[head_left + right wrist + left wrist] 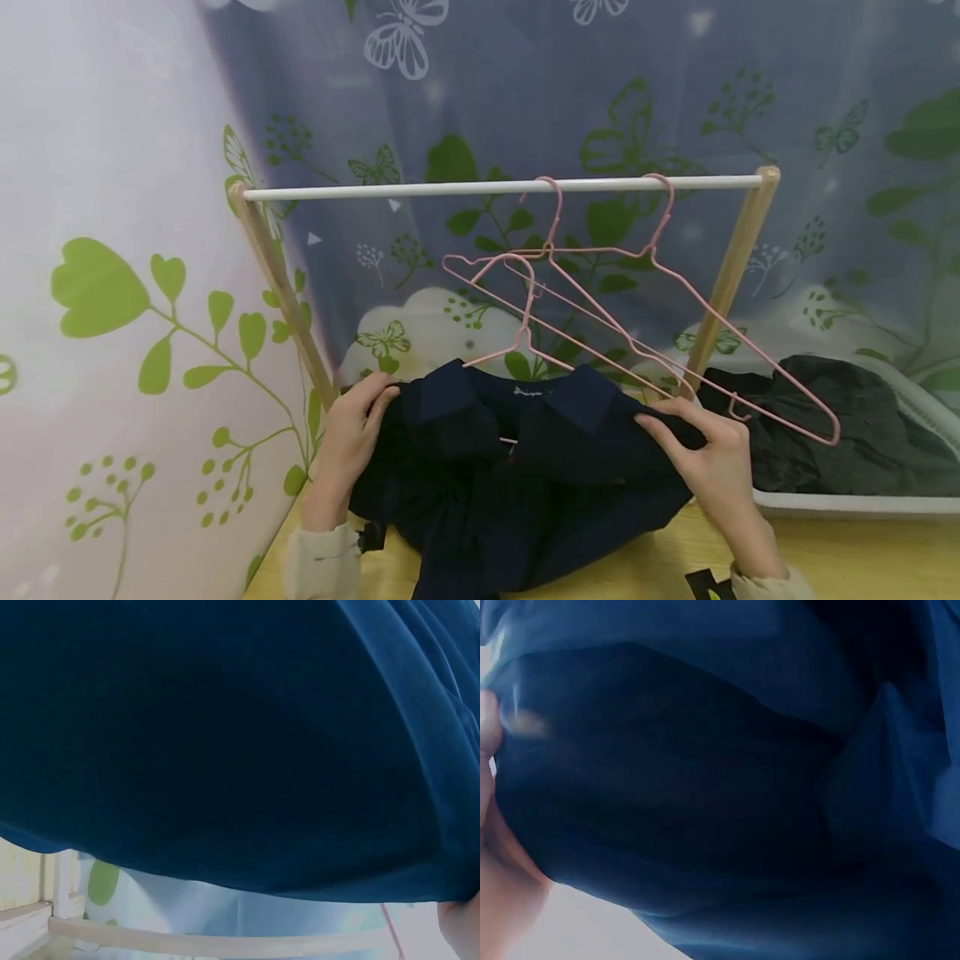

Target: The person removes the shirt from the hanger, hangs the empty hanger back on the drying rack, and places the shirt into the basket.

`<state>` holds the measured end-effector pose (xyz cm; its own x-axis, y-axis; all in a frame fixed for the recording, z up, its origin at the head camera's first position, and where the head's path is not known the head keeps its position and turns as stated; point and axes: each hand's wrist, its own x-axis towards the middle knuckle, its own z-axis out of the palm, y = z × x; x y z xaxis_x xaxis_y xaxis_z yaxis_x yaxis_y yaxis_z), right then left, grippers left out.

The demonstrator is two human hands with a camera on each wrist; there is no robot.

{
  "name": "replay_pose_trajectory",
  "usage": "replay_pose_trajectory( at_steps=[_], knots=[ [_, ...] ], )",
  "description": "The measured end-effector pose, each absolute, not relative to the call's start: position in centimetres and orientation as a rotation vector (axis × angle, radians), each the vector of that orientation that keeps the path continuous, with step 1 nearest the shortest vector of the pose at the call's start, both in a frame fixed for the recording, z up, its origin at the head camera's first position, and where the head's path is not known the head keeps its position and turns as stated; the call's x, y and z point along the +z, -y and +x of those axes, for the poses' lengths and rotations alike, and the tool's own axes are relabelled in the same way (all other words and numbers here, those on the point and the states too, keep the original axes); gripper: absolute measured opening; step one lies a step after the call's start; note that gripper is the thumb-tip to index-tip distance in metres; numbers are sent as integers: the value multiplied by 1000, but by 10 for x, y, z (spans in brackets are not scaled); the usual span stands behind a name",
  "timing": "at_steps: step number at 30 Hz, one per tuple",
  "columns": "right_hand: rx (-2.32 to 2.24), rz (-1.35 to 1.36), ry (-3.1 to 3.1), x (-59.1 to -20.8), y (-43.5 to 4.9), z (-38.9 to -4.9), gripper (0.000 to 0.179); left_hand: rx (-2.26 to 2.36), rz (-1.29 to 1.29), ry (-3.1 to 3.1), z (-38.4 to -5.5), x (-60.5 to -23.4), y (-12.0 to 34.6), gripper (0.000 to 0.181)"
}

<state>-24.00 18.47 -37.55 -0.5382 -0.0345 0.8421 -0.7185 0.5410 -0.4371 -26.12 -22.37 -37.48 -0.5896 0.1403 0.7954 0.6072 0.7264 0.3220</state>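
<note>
A dark navy collared shirt (517, 492) hangs between both hands, and its cloth fills most of both wrist views. Inside its neck sits a pink hanger (527, 321), whose hook rises above the collar, off the rail. My left hand (351, 433) pinches the shirt at the shoulder on the left between thumb and fingers. On the other side my right hand (712, 450) pinches the opposite shoulder. The lower part of the shirt droops in folds over the wooden tabletop (660, 554).
Behind the shirt stands a rack with a white rail (420, 190) and wooden legs (731, 283). Two pink hangers (660, 225) hang from the rail, tilted and overlapping. At the right, a white bin (847, 502) holds dark clothing (840, 433). A patterned curtain (135, 167) surrounds everything.
</note>
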Motion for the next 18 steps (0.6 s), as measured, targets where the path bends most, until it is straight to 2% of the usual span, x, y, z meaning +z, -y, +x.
replay_pose_trajectory(
  at_steps=[11, 18],
  knots=[
    [983, 635, 2013, -379, -191, -245, 34, -676, -605, 2200, -249, -379, 206, 14],
    [966, 642, 2026, -382, -200, -248, 35, -556, -584, 2214, -248, -377, 197, 9]
  ],
)
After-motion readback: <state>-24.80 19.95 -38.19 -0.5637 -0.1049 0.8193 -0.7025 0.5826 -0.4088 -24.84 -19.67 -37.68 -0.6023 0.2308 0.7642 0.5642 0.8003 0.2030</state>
